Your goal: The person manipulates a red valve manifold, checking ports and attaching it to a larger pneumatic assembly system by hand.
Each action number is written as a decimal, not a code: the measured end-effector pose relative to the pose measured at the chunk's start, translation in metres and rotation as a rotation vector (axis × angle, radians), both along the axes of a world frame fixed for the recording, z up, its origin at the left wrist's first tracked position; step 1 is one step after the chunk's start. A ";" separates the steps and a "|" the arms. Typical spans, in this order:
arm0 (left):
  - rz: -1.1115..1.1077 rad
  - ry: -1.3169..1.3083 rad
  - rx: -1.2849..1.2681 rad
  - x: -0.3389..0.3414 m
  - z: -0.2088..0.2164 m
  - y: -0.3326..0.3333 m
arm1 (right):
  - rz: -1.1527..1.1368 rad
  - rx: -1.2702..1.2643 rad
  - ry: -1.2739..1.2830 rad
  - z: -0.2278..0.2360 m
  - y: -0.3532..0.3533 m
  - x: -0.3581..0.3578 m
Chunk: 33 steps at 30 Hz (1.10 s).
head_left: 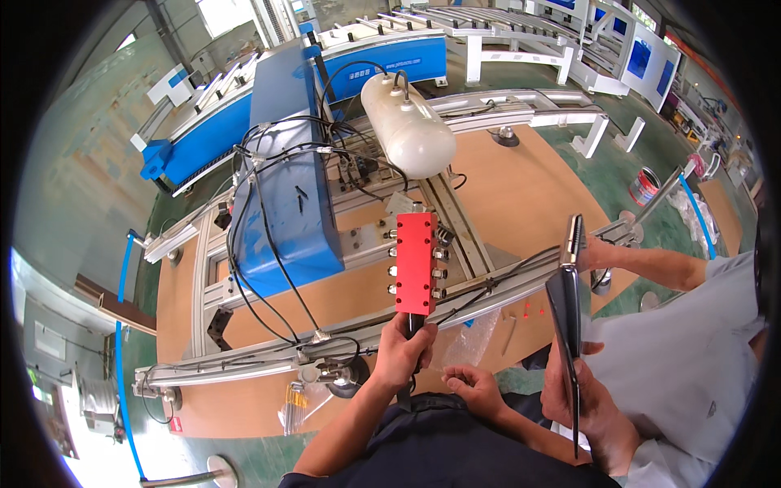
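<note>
Left hand (403,351): grasping the black fitting (416,323) at the near end of the red manifold block (416,268), in front of the blue beam (289,195).
Right hand (477,392): half-curled nearby; cannot tell whether it holds anything.
White tank (411,134): beyond block; black hose attached; contents hidden.
Clear bag (294,403): on brown sheet (232,411); yellow pieces inside.
Red can (644,189): on green floor (620,172), right; contents unclear.

Left hand (402,355) holds red block (416,264).
</note>
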State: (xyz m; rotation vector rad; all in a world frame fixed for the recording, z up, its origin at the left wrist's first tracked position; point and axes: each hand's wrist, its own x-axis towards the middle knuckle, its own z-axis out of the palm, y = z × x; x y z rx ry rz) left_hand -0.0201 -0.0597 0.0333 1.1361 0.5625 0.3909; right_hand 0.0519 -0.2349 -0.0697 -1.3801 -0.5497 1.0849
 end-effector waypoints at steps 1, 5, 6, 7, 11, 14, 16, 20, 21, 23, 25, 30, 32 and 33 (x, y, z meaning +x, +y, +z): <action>-0.005 -0.009 -0.007 -0.001 -0.003 0.001 | -0.004 -0.012 -0.005 -0.001 -0.003 -0.003; -0.033 -0.058 -0.040 -0.004 0.000 0.003 | -0.039 -0.066 -0.036 -0.002 -0.013 -0.016; -0.041 -0.064 -0.029 -0.005 0.000 0.004 | -0.051 -0.083 -0.045 -0.001 -0.015 -0.020; -0.050 -0.069 -0.017 -0.007 -0.001 0.006 | -0.064 -0.099 -0.053 -0.001 -0.018 -0.023; -0.066 -0.039 0.036 -0.013 0.000 0.012 | -0.159 -0.161 -0.071 0.001 -0.025 -0.044; -0.065 -0.060 0.034 -0.017 -0.006 0.016 | -0.292 -0.159 -0.053 -0.002 -0.030 -0.071; -0.100 -0.086 0.067 -0.019 -0.011 0.019 | -0.289 -0.218 -0.093 -0.004 -0.037 -0.090; -0.131 -0.088 0.076 -0.021 -0.009 0.018 | -0.355 -0.231 -0.056 -0.004 -0.052 -0.125; -0.134 -0.096 0.066 -0.022 -0.009 0.017 | -0.373 -0.244 -0.054 -0.002 -0.056 -0.131; -0.149 -0.130 0.061 -0.022 -0.012 0.015 | -0.412 -0.252 -0.050 -0.004 -0.063 -0.140; -0.168 -0.151 0.063 -0.020 -0.014 0.012 | -0.454 -0.243 -0.046 -0.011 -0.070 -0.144; -0.159 -0.155 0.093 -0.018 -0.008 0.010 | -0.428 -0.240 -0.057 -0.004 -0.062 -0.143; -0.135 -0.162 0.106 -0.022 -0.015 0.007 | -0.420 -0.233 -0.052 -0.004 -0.059 -0.141; -0.123 -0.152 0.106 -0.023 -0.018 0.006 | -0.422 -0.233 -0.037 -0.003 -0.057 -0.140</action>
